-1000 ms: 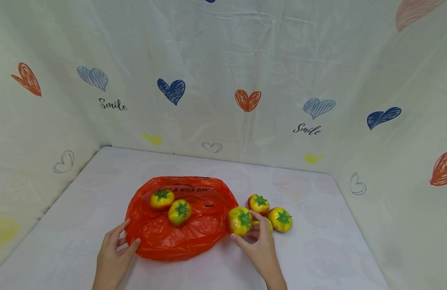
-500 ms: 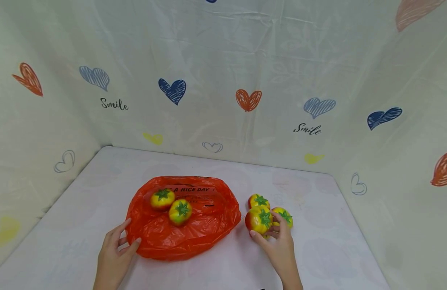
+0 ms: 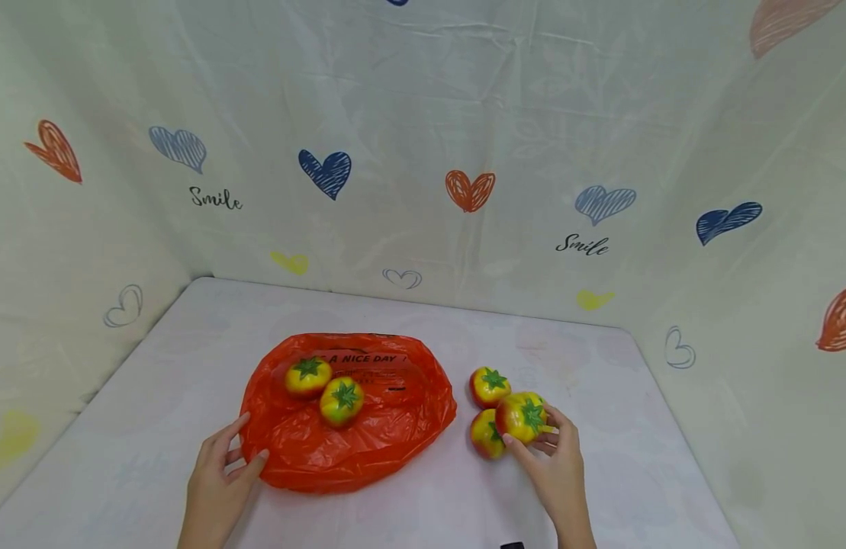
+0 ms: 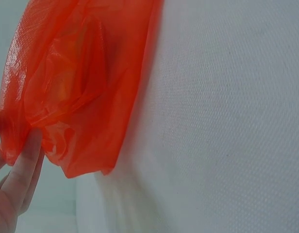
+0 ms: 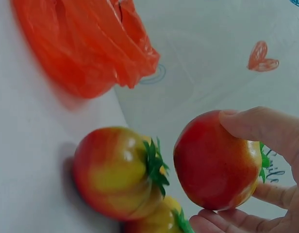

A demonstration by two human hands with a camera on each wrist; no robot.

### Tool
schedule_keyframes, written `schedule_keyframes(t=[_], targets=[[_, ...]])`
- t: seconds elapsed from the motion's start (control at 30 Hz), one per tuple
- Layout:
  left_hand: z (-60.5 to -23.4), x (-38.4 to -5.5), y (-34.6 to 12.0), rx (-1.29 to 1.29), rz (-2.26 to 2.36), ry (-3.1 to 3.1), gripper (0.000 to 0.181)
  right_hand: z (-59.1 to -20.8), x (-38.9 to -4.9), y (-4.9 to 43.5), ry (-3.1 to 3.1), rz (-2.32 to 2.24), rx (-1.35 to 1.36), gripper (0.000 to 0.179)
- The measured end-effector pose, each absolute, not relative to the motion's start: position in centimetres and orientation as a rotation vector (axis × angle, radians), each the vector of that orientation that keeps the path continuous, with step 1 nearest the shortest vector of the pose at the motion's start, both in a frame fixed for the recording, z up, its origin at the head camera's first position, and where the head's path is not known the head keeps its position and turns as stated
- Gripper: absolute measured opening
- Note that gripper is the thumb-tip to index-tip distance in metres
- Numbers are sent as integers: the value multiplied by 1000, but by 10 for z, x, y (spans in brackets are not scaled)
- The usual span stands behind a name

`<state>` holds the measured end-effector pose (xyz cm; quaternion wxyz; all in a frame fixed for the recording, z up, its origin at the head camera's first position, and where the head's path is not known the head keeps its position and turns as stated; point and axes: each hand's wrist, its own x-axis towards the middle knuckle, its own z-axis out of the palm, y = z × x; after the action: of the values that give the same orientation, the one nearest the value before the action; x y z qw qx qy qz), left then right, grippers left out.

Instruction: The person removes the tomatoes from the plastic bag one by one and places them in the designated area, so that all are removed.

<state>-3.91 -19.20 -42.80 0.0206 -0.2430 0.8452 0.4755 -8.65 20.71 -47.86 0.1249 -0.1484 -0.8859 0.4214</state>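
A red plastic bag (image 3: 395, 438) lies spread with its mouth up, two yellow-and-red tomatoes inside, one at the back left (image 3: 306, 379) and one nearer the middle (image 3: 341, 402). At its left edge my left hand (image 3: 219, 480) pinches the rim; the left wrist view shows the thin film (image 4: 91, 131) between thumb and fingers. My right hand (image 3: 556, 461) grips another tomato (image 3: 520, 418) by its sides, raised beside the loose ones. Close to it sit one tomato at the back (image 3: 490, 386) and one in front (image 3: 487, 435). A third is mostly hidden behind the held one.
A white-covered table (image 3: 615, 427) carries everything. Pale curtains (image 3: 409, 114) printed with hearts and words rise behind it and on both sides. A small black object (image 3: 512, 545) shows at the bottom edge of the head view.
My right hand has carried its tomato from the bag's right rim rightward, over to the loose tomatoes. The front loose tomato has come into sight. My left hand stays at the rim.
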Motion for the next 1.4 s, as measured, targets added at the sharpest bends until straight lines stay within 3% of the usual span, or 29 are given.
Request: schedule_keyframes(t=[0.43,1.0,1.4], targets=[[-432,-41,-193,-764,1448,2640,68,-430,-70,202,-2588,1306,-560,84],[-429,-40,-192,-764,1456,2624,67,-510,-89,267,-2523,1094,-669,99],[-430,-40,-193,-752,1453,2621,66,-522,-87,282,-2565,1048,-736,105]])
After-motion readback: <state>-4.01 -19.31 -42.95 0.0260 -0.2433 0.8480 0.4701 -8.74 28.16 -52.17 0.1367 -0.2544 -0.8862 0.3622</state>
